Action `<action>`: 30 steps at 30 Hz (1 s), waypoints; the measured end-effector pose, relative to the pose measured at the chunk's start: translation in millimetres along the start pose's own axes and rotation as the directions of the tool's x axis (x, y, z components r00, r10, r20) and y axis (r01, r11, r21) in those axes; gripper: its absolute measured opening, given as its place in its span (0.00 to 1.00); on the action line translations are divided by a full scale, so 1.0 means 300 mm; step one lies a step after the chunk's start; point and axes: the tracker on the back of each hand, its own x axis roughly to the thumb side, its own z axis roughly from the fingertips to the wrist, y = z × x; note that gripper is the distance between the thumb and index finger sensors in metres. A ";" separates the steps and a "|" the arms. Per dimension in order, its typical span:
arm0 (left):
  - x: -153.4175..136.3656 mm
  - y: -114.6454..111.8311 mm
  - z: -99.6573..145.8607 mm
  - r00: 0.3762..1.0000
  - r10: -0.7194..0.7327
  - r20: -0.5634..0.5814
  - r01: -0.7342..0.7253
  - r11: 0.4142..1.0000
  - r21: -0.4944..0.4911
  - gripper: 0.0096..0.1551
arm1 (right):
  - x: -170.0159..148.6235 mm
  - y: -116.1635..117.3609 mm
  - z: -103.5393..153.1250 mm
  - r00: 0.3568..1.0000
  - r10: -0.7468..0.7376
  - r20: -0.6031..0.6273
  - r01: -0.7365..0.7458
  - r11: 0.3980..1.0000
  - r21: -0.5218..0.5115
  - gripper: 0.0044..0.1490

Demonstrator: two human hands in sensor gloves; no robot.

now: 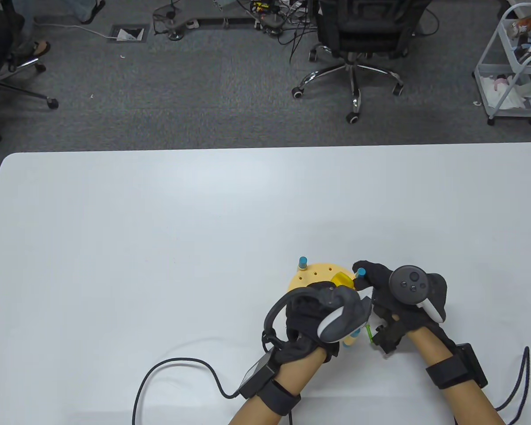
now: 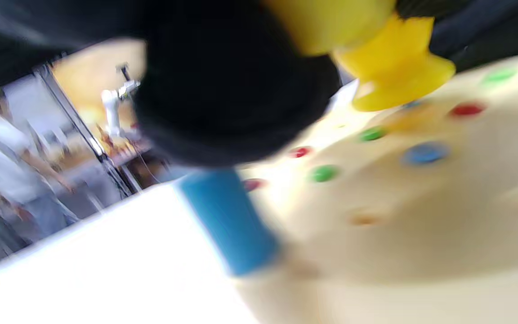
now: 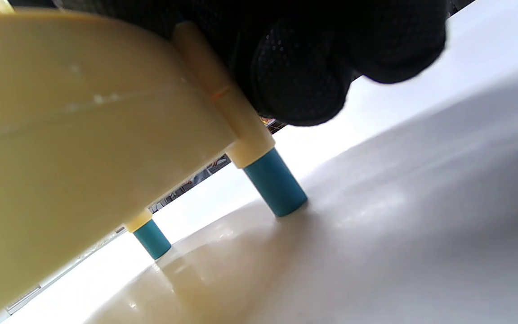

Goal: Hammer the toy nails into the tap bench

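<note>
The round cream tap bench stands on blue legs near the table's front. Its top carries red, green and blue toy nails pushed low. My left hand is over the bench's near side and grips a toy hammer. The hammer's yellow head hangs just above the bench top, and a green handle end sticks out between the hands. My right hand holds the bench's right rim, fingers against a corner post.
A blue corner post rises at the bench's far left. A black cable loops on the white table left of my left arm. An office chair and a cart stand on the floor beyond the far edge.
</note>
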 end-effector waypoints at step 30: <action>-0.168 -0.002 0.103 0.860 0.509 -0.030 -0.450 0.786 0.424 0.36 | -0.002 -0.010 0.002 1.000 0.013 0.022 -0.014 0.998 0.057 0.44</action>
